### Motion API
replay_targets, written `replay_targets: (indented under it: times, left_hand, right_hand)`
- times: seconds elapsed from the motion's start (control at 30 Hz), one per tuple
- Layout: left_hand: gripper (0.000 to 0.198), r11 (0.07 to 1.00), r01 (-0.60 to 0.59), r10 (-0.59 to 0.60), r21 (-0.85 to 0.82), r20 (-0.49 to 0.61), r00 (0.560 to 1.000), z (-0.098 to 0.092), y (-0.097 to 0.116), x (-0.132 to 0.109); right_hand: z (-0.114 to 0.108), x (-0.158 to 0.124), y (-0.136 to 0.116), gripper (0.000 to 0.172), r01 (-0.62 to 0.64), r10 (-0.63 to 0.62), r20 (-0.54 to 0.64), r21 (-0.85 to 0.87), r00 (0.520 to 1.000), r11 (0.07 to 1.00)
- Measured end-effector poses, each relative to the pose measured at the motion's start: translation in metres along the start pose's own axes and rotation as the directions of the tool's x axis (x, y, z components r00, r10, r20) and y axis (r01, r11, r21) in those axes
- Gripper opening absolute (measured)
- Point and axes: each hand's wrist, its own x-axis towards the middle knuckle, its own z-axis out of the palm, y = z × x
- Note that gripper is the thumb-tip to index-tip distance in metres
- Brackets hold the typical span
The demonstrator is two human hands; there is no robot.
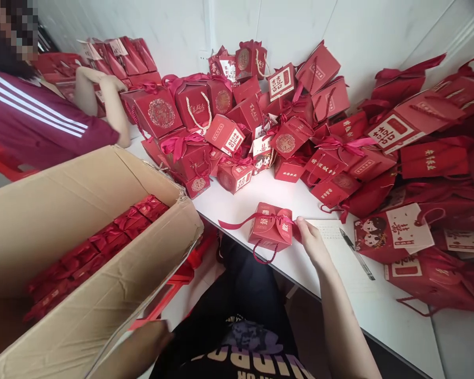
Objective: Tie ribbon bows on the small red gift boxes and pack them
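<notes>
A small red gift box [265,239] with gold lettering stands near the table's front edge. A dark red ribbon [237,223] is tied across its top, one tail trailing to the left, and a cord handle [265,259] hangs at its front. At the box's right side, the fingers of my right hand [311,238] are pinched on the ribbon's other end. My left hand [156,337] is low beside my lap, near the cardboard carton; motion blurs it and its fingers cannot be made out.
An open cardboard carton [169,231] at left holds rows of red boxes [98,239]. Many red gift boxes [286,142] are heaped along the wall. A pen [357,253] lies on a written sheet [327,231]. A person in a maroon sleeve [43,113] reaches among boxes at far left.
</notes>
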Motion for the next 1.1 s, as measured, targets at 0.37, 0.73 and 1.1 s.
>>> replay_targets:
  times: [0.37,0.73,1.1]
  left_hand:
    - [0.011,0.886,-0.444,0.427,0.133,0.138,0.894,0.096,0.115,0.2]
    - [0.025,0.949,-0.314,0.268,0.029,0.45,0.852,0.078,0.104,0.219]
    - [0.044,0.981,-0.017,0.131,-0.192,0.598,0.791,0.089,0.085,0.228]
  right_hand:
    - [-0.006,0.003,-0.01,0.054,-0.16,0.123,0.229,0.151,0.966,0.976]
    - [-0.016,-0.003,-0.015,0.031,-0.087,0.01,0.391,0.179,0.92,0.98]
    - [-0.002,-0.007,-0.003,0.037,-0.193,0.063,0.315,0.4,0.947,0.896]
